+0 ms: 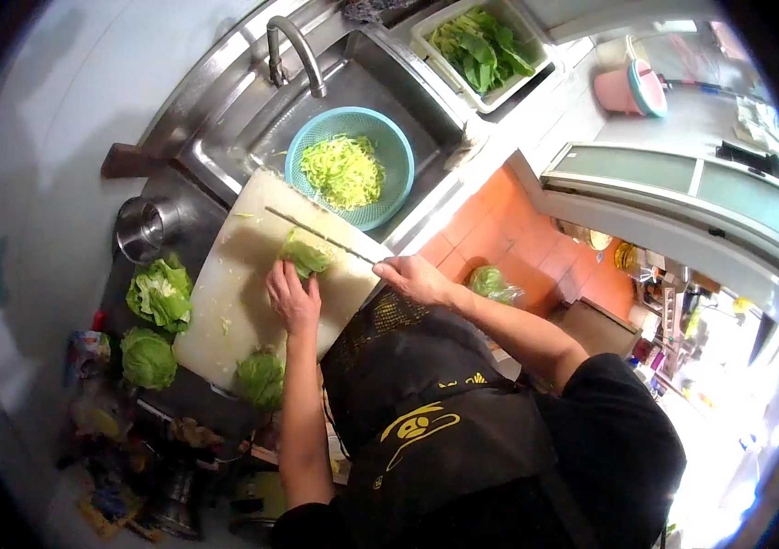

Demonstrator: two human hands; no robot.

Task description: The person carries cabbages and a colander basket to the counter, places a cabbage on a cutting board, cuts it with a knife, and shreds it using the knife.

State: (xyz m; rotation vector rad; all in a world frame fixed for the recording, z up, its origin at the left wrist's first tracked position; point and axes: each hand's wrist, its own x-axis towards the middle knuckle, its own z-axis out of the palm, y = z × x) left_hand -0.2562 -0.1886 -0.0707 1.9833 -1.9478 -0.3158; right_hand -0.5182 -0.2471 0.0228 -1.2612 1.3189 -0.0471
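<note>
On the white cutting board (225, 302), my left hand (292, 297) presses its fingers onto a piece of green cabbage (307, 260). My right hand (415, 278) grips the handle of a knife (325, 236), whose blade lies across the board just beyond that piece, seen edge-on. Pale shreds are scattered on the board. Past its far edge, a blue colander (400, 151) in the sink holds shredded cabbage (344, 172). A whole cabbage (261, 379) rests at the near corner of the board, beside my left forearm.
Left of the board are a cut cabbage (161, 295), another head (148, 358) and a metal bowl (140, 231). A faucet (296, 57) arches over the sink (353, 78). Green leaves fill a white bin (421, 41). A bagged cabbage (492, 285) sits low on the right.
</note>
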